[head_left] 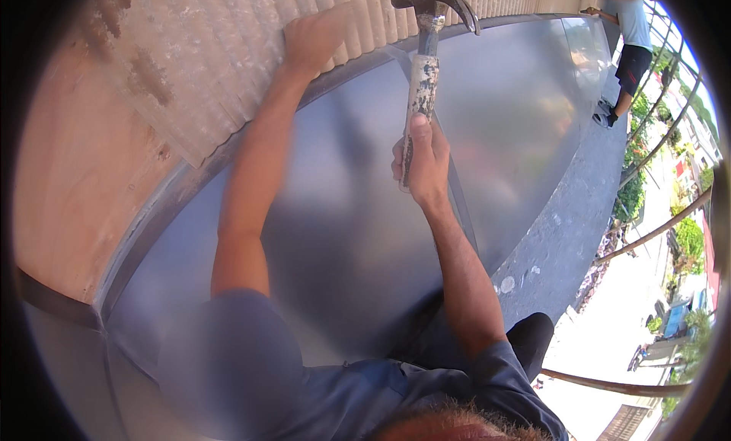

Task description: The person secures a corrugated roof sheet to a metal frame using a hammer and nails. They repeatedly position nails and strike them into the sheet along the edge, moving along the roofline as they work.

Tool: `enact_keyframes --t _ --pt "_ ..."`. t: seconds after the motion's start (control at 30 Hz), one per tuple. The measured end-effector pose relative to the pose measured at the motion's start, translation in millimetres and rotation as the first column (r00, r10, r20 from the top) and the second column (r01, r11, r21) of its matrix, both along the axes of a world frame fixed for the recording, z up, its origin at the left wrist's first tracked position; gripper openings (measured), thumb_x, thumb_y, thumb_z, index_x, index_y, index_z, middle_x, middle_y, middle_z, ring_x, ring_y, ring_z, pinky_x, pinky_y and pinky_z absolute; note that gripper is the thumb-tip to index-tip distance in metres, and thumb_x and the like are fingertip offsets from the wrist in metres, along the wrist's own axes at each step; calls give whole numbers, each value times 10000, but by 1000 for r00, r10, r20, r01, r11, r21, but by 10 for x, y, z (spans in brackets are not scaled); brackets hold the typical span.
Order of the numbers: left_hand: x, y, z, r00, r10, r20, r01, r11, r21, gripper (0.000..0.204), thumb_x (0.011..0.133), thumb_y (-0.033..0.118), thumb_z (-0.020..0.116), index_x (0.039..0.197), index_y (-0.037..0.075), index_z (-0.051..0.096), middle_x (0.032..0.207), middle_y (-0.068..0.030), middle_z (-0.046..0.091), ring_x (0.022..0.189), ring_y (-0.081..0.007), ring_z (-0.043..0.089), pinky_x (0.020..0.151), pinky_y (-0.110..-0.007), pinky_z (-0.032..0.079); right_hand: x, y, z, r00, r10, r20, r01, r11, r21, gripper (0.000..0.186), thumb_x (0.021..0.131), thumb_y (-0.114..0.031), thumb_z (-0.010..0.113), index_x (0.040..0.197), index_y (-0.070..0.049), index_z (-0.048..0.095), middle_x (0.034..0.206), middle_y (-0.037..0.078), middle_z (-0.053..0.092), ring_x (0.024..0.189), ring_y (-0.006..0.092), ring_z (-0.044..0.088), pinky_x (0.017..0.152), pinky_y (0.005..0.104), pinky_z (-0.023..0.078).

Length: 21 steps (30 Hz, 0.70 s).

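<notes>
My right hand (pixel 425 158) is wrapped round the handle of a claw hammer (pixel 423 83), thumb along the grip. The worn, whitish handle points up and the dark metal head is raised near the corrugated sheet. My left hand (pixel 316 41) is closed against the pale, stained corrugated sheet (pixel 205 68), just above its lower edge. Motion smears it, and whatever its fingers may pinch cannot be made out. Below the sheet's edge runs a metal frame strip (pixel 343 64), bordering a smooth, shiny grey panel (pixel 343 174).
Plain wooden board (pixel 99 159) shows at the left. A narrow grey ledge (pixel 548 235) runs along the right, with curved metal bars (pixel 659 226) beyond it and ground and greenery far below. Another person (pixel 633 41) stands on the ledge at the far right.
</notes>
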<state>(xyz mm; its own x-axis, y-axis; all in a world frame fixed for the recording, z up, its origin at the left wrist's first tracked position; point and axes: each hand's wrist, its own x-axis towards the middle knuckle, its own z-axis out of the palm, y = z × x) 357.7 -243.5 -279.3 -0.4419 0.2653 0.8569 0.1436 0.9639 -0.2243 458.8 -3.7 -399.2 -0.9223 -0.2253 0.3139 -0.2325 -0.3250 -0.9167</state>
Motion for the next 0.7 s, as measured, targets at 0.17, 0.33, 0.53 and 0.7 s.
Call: enact_keyframes --t 0.17,0.33,0.53,0.7 --pt "395 -167 -213 913 -203 353 246 966 -82 283 964 341 672 1197 197 747 977 -104 760 799 -285 739 740 -414 585 36 -229 -8 997 38 60 -33 997 -69 634 1037 -648 385 991 -30 520 622 51 536 473 138 539 417 290 423" --pt "436 -30 -170 926 -222 304 225 974 25 269 945 278 703 1190 178 747 992 -108 759 804 -309 738 689 -414 591 -103 -590 42 997 63 54 -56 990 -127 539 1054 -558 463 1015 -25 527 618 35 508 449 124 494 398 286 405" --pt "377 -106 -267 943 -226 246 240 970 -30 233 980 280 623 1164 178 723 881 -102 749 752 -343 706 647 -457 556 -83 -752 -24 985 107 137 -80 978 -190 530 1051 -550 476 971 -27 512 634 37 504 451 122 484 394 281 400" --pt "367 -52 -215 955 -213 208 221 975 -16 206 948 214 696 1140 147 726 881 -115 755 759 -325 734 642 -423 592 -64 -793 -27 1000 -19 9 21 954 -298 537 1046 -556 480 979 -24 508 650 43 506 464 123 484 403 279 403"
